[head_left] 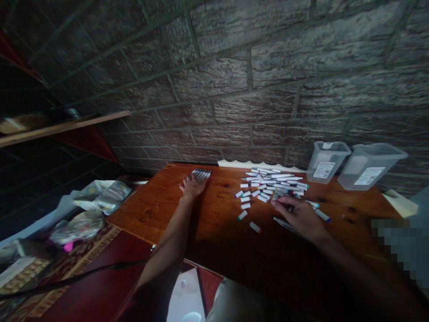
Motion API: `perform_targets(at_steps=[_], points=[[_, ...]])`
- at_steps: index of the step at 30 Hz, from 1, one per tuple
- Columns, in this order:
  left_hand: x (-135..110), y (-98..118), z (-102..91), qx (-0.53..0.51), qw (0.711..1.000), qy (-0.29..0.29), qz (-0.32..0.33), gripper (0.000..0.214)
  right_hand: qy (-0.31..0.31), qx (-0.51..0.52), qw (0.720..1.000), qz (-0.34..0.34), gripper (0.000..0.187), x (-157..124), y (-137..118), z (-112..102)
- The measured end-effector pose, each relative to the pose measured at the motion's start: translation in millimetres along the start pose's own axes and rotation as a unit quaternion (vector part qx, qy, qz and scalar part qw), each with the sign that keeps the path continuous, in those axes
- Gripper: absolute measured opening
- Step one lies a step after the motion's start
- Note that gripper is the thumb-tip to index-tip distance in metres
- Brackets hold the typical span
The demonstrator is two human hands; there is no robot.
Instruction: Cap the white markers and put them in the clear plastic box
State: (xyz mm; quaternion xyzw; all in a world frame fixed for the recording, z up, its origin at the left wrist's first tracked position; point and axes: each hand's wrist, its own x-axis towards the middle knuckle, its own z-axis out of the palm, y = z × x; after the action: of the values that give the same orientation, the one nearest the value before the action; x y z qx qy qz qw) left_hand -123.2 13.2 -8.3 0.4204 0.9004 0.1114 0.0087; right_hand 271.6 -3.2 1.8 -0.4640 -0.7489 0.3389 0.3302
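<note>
My left hand [191,185] lies at the near end of a tight row of markers [202,173] with dark tips. Its fingers are apart and touch the row. My right hand [298,214] reaches to the near side of a loose pile of white markers [278,178]. Thumb and fingertips pinch a short greyish-white piece that looks like a marker cap [275,196]. Several short white caps with coloured ends, such as an orange-ended cap [255,227], lie scattered left of that hand. Beneath the right palm some slim markers [284,223] are partly hidden.
Two clear plastic containers [327,163] with labels stand at the back right of the wooden table [147,197]. A white wavy-edged strip [248,164] runs along the brick wall. A wooden shelf [67,127] juts out at left, above plastic bags [80,226].
</note>
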Motion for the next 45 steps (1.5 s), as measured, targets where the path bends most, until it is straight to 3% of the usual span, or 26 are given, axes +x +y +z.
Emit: perform_targets(at_steps=[8,11,14,16,18,21,26,29,32,36,40,45], points=[[-2,3,-0.9,-0.012,1.0,0.014,-0.003,0.085,0.017,-0.025,0.999,-0.031,0.031,3,2,-5],[-8,9,-4.2,-0.038,0.997,0.066,0.018,0.082,0.051,-0.067,0.996,-0.025,0.026,8,6,-16],[-15,20,-7.7,-0.093,0.977,0.158,0.105,0.066,0.073,-0.116,0.991,-0.012,0.023,14,14,-33],[-21,30,-8.8,-0.142,0.954,0.177,0.195,0.058,0.065,-0.154,0.986,-0.004,0.022,17,19,-44],[-27,39,-8.5,-0.184,0.93,0.166,0.271,0.052,0.035,-0.189,0.981,0.003,0.02,18,22,-52],[-36,49,-5.9,-0.223,0.905,0.142,0.333,0.046,-0.021,-0.198,0.98,-0.01,0.018,17,21,-57],[-47,57,-4.3,-0.251,0.884,0.112,0.377,0.038,-0.092,-0.248,0.963,-0.049,0.015,12,14,-47],[-54,59,-8.2,-0.258,0.873,0.096,0.402,0.035,-0.098,-0.271,0.956,-0.046,0.016,11,11,-42],[-65,64,-12.7,-0.264,0.863,0.091,0.421,0.037,-0.082,-0.195,0.976,-0.046,0.016,10,7,-42],[-87,80,-13.7,-0.32,0.837,0.092,0.434,0.04,-0.048,0.056,0.997,-0.013,0.027,10,-8,-41],[-106,99,-9.2,-0.347,0.792,0.107,0.491,0.021,-0.019,0.276,0.958,0.073,0.036,9,-21,-27],[-119,109,-7.2,-0.297,0.722,0.187,0.596,0.03,0.023,0.429,0.885,0.176,0.041,9,-18,-8]])
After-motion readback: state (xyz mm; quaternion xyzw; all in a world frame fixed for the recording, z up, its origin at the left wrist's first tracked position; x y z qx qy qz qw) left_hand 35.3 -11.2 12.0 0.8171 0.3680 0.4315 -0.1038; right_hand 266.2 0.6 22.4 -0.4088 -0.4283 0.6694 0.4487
